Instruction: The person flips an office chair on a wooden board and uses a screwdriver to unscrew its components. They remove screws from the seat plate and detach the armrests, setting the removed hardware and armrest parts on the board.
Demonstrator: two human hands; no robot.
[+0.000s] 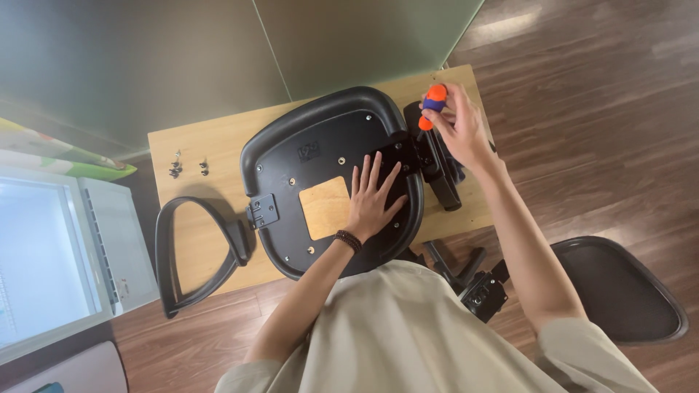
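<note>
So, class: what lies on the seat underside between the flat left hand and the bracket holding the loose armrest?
In the head view, between the left hand and the bracket lies a square wooden cut-out in the black seat pan.

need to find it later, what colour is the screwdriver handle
Orange with a purple band, on the screwdriver in the right hand; head view.

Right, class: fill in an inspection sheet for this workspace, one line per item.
Surface: wooden table, partly covered.
Job's things: black seat lying underside up; screwdriver at the armrest bracket.
Clutter: loose armrest at the table's left; screws near the far left corner.
Grippers: left hand flat on seat; right hand grips screwdriver.
Cables: nothing seen.
Surroundings: wood floor, chair back, chair mechanism, white appliance.
</note>
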